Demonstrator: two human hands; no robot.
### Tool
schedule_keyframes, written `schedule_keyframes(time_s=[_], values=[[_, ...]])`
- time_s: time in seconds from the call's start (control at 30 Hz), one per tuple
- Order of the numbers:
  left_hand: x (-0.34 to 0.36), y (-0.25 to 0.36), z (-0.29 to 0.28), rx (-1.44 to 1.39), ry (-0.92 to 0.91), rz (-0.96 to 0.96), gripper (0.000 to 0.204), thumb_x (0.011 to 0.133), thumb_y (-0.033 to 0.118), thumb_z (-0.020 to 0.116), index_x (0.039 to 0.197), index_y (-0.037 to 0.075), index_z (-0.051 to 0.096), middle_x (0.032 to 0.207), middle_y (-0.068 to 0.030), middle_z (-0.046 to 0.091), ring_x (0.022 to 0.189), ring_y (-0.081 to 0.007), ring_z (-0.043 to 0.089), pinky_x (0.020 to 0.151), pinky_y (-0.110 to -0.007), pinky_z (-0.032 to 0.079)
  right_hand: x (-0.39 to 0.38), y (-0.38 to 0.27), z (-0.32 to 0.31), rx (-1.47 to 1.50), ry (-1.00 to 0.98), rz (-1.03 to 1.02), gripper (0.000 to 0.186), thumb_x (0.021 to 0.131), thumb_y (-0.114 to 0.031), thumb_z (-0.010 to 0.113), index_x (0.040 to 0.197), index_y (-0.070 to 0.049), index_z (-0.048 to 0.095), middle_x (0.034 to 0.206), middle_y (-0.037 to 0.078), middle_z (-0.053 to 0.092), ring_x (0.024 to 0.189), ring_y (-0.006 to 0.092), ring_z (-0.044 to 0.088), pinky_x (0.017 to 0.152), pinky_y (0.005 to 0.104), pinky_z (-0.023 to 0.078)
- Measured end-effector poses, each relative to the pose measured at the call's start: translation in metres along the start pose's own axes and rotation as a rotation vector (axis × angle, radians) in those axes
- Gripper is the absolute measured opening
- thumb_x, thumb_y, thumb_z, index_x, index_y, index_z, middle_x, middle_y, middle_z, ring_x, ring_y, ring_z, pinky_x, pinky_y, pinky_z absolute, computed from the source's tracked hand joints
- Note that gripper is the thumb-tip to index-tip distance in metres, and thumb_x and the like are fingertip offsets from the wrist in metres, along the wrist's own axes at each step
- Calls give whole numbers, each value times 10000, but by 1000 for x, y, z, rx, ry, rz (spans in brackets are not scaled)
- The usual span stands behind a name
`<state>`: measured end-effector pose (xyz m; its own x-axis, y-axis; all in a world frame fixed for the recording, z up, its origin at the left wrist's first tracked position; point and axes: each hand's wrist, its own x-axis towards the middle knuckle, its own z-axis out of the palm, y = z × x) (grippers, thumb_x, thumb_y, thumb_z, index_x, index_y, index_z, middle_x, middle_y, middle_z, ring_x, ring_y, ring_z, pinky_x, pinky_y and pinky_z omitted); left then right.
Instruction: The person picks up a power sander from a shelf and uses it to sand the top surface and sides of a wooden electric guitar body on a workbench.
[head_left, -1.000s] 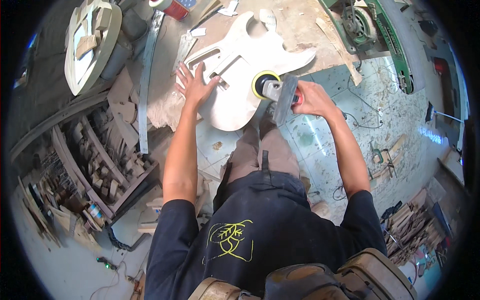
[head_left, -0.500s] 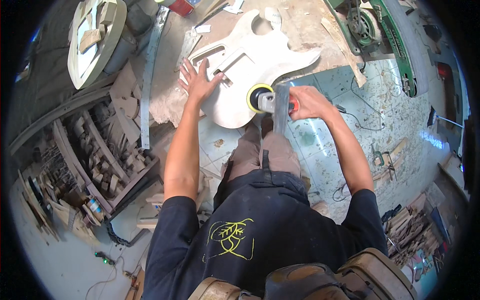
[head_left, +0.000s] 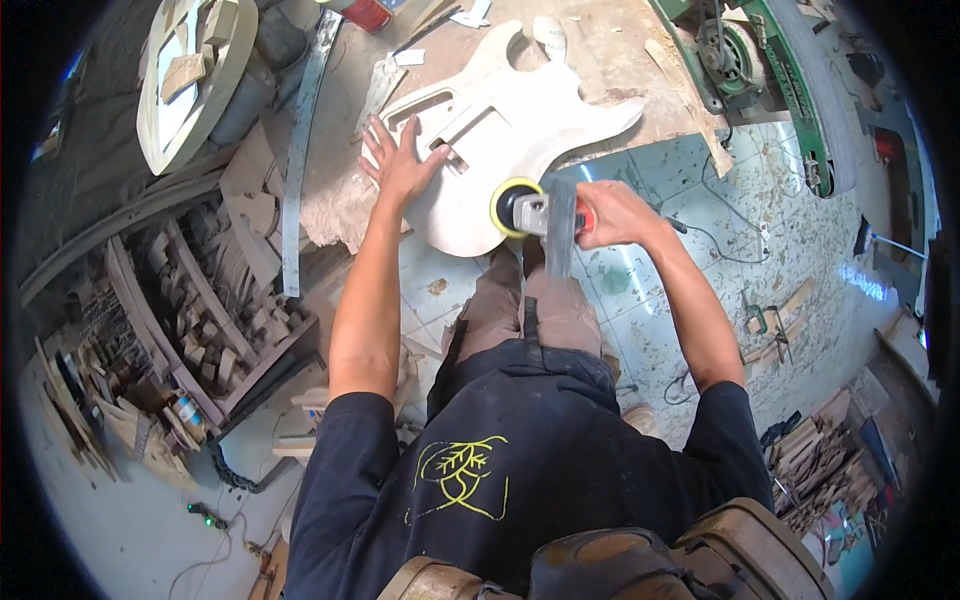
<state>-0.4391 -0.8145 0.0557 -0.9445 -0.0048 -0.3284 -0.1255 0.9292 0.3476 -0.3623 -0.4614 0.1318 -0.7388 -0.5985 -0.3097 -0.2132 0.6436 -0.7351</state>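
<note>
A pale wooden guitar body [head_left: 470,190] with routed cavities lies on the workbench, its rounded end jutting past the near edge. Spread fingers of my left hand [head_left: 402,168] rest flat on its left side, beside the cavities. My right hand [head_left: 615,213] is wrapped round the red-and-grey body of a power sander [head_left: 535,212]. The sander's round yellow-rimmed pad meets the right edge of the guitar body's rounded end. A grey flat piece on the tool, slightly blurred, hides part of its grip and some of my fingers.
A dusty workbench [head_left: 610,75] carries wood scraps and a red can [head_left: 366,12]. A green belt machine [head_left: 745,70] stands at the far right. A long metal strip [head_left: 298,180] lies along the bench's left side, near a crate of wood offcuts [head_left: 205,310]. A cord trails over the tiled floor.
My right hand and the sander have moved slightly down and to the left along the guitar body's edge. My left hand stays in place on the wood.
</note>
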Motion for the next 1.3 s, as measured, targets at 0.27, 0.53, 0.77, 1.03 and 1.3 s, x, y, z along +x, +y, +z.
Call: schedule_keyframes(time_s=[0.27,0.53,0.77,1.03,1.3], values=[[1,-5,2,7,-11,-5,970,760,751,656,1561,293,358,1663,-258,-96,1521,-455,-163,1146,-697,-47,-3,-5,14,1,-63,-32,497,582,-284,744,968,-22,573,864,216,676,861,440,645,717,485,511],[4,-5,3,4,-3,30,953,767,767,641,1553,302,371,1663,-260,-89,1520,-457,-164,1145,-697,-47,-5,6,-2,67,229,221,491,596,-307,765,935,3,592,843,250,665,842,450,650,718,489,502],[4,-6,2,14,-3,20,937,775,716,672,1546,261,393,1660,-269,-87,1520,-455,-165,1139,-706,-27,-48,-27,39,250,29,294,512,602,-304,752,958,34,606,771,276,647,782,446,667,695,479,531],[5,-3,2,12,-20,-2,973,760,752,668,1566,311,348,1672,-230,-89,1530,-425,-162,1159,-673,-54,-54,-35,69,270,31,364,547,583,-297,728,994,40,601,777,282,656,790,440,677,706,473,540],[4,-5,0,9,-34,0,979,769,736,671,1575,295,332,1669,-245,-80,1526,-441,-158,1158,-678,-52,-28,-40,51,309,228,460,524,657,-319,748,994,53,600,833,314,663,860,461,674,758,485,531]])
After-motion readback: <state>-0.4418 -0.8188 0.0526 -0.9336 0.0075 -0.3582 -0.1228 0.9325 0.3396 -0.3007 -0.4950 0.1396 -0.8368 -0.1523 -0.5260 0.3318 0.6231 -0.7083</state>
